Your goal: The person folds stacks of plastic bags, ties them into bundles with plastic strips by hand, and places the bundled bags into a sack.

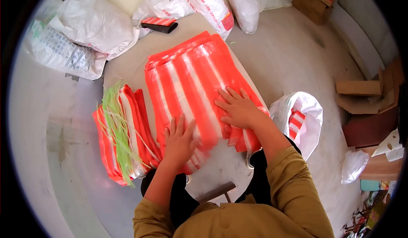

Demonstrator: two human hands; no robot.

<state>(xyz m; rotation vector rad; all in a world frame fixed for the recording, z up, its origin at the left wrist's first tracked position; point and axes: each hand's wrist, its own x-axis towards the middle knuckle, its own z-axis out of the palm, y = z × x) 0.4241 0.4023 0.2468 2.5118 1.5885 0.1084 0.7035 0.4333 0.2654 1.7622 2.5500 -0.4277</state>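
A stack of red-and-white striped plastic bags lies in front of me on a low table. My left hand rests on the stack's near left part, fingers spread. On the near right part lies my right hand, its fingers also spread and flat on the plastic. Near the stack's front edge the plastic is crumpled and hangs a little over. To the left sits a second pile of striped bags, with a bundle of green plastic strips draped across it.
A black-handled object lies at the table's far end. Full white sacks stand behind. On the right, an open white sack holds a striped bundle. Cardboard boxes and a clear plastic bag are farther right.
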